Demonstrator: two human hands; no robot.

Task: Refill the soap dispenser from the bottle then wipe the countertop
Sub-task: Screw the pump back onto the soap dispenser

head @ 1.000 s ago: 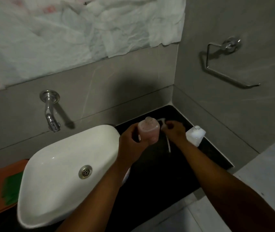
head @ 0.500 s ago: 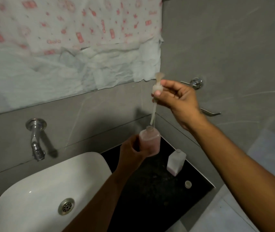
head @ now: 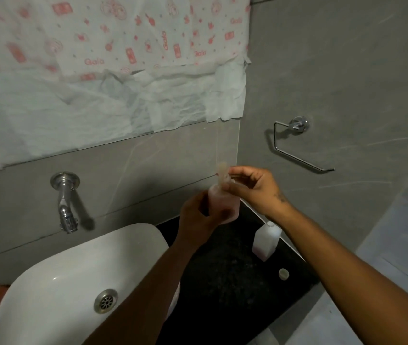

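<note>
My left hand (head: 198, 217) grips a small clear soap dispenser (head: 225, 204) filled with pink liquid, held upright above the black countertop (head: 225, 290). My right hand (head: 252, 188) pinches the pale pump head (head: 222, 170) at the dispenser's neck; the pump sits down on the neck with its tube out of sight. A white refill bottle (head: 265, 241) stands uncapped on the countertop at the right, with a little pink liquid at its bottom. Its round cap (head: 284, 273) lies on the counter in front of it.
A white basin (head: 61, 290) with a metal drain (head: 106, 300) fills the lower left. A chrome tap (head: 65, 205) juts from the grey tiled wall. A chrome towel ring (head: 297, 143) hangs on the right wall. Printed paper (head: 113, 66) covers the area above the basin.
My right hand has come down from above, lowering the pump and its tube into the dispenser. The left hand kept hold of the dispenser throughout.
</note>
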